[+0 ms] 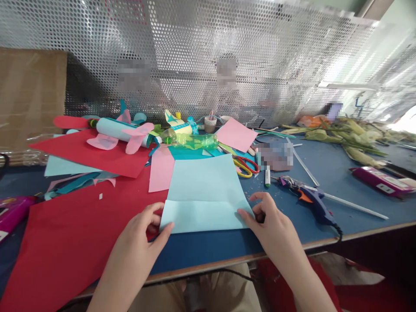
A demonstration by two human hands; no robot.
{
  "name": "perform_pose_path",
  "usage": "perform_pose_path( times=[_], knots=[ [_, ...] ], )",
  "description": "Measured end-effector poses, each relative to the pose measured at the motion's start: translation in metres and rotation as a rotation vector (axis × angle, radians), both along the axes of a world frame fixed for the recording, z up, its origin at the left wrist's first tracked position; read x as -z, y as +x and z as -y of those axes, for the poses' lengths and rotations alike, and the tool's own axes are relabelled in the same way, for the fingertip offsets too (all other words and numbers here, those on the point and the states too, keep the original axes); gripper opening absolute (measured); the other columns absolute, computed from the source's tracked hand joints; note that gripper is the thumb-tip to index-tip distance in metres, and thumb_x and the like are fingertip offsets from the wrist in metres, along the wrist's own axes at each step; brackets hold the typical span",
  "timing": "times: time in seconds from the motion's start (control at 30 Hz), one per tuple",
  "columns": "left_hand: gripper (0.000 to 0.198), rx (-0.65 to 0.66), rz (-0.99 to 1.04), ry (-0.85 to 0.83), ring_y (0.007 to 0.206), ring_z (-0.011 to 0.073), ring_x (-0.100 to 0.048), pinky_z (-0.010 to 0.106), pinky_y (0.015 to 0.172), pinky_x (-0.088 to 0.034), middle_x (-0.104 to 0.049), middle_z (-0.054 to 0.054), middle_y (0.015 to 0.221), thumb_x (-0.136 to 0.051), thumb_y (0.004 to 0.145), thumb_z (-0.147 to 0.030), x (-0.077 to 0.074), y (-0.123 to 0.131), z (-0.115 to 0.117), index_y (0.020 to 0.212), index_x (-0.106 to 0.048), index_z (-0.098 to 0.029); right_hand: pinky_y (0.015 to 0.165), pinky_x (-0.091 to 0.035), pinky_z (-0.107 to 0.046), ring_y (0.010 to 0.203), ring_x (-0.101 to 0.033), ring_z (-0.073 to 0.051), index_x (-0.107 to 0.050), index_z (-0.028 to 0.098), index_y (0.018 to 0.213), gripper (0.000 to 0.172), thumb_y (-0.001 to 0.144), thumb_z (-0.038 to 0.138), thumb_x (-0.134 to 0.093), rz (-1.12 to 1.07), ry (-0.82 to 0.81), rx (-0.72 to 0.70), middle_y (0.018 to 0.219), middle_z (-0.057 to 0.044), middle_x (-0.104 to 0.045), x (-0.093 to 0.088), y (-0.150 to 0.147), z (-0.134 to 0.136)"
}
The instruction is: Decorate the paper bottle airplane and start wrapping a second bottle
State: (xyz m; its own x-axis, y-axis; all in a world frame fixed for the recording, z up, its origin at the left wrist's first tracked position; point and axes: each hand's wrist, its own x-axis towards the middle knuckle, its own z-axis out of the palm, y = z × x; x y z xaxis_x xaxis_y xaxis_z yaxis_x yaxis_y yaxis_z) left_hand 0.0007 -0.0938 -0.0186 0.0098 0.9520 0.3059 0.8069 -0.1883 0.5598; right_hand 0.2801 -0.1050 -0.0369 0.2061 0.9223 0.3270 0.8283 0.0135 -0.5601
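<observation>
A light blue sheet of paper (203, 182) lies before me on the blue table, with a crease running across it and its near strip folded over. My left hand (143, 229) pinches the lower left corner between thumb and fingers. At the opposite corner, the thumb of my right hand (268, 221) rests on top of the paper while its fingers curl at the side edge. Under the left side spreads a large red sheet (81, 242). A pink sheet (160, 169) sits beside the blue paper's upper left edge, and yellow and red scissors (244, 168) are just past its upper right.
A glue gun (313, 199) with its cord and a white stick lies right of my right hand. Paper-covered bottle models (123, 130) and a green bottle (195, 141) stand behind. Dry husks (344, 132) are piled at far right. The table's front edge (234, 261) is close.
</observation>
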Motion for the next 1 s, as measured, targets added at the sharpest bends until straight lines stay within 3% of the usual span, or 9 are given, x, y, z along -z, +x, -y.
perform_pose_path(
  times=[0.17, 0.47, 0.7, 1.0],
  knots=[
    [0.035, 0.017, -0.043, 0.005, 0.065, 0.0182, -0.067, 0.026, 0.056, -0.05, -0.067, -0.003, 0.072, -0.056, 0.083, -0.042, 0.001, 0.001, 0.0, 0.114, -0.051, -0.025, 0.048, -0.037, -0.022, 0.052, -0.046, -0.015, -0.042, 0.026, 0.088, 0.024, 0.086, 0.047, -0.055, 0.046, 0.051, 0.019, 0.061, 0.007, -0.041, 0.003, -0.001, 0.002],
    [0.022, -0.014, -0.104, 0.174, 0.064, 0.0204, -0.064, 0.028, 0.055, -0.049, -0.061, -0.001, 0.067, -0.05, 0.084, -0.042, 0.006, 0.009, 0.0, 0.099, -0.053, -0.025, 0.052, -0.039, -0.024, 0.056, -0.051, -0.016, -0.049, 0.024, 0.079, 0.025, 0.088, 0.047, -0.054, 0.084, 0.035, -0.009, 0.061, 0.004, -0.049, 0.007, 0.001, 0.003],
    [0.02, -0.008, -0.152, 0.116, 0.071, 0.0201, -0.065, 0.028, 0.059, -0.051, -0.062, 0.0, 0.074, -0.052, 0.087, -0.036, 0.007, 0.008, 0.003, 0.103, -0.051, -0.025, 0.056, -0.041, -0.026, 0.058, -0.053, -0.017, -0.06, 0.024, 0.089, 0.027, 0.092, 0.048, -0.049, 0.116, 0.042, -0.037, 0.061, 0.003, -0.048, 0.005, 0.001, 0.003],
    [0.018, -0.02, -0.263, 0.269, 0.072, 0.0213, -0.062, 0.031, 0.064, -0.052, -0.062, 0.001, 0.073, -0.05, 0.092, -0.034, 0.009, 0.01, 0.007, 0.106, -0.05, -0.022, 0.054, -0.04, -0.026, 0.058, -0.053, -0.017, -0.064, 0.024, 0.089, 0.035, 0.093, 0.053, -0.046, 0.126, 0.029, -0.038, 0.061, 0.001, -0.05, 0.004, 0.001, 0.003]
  ],
)
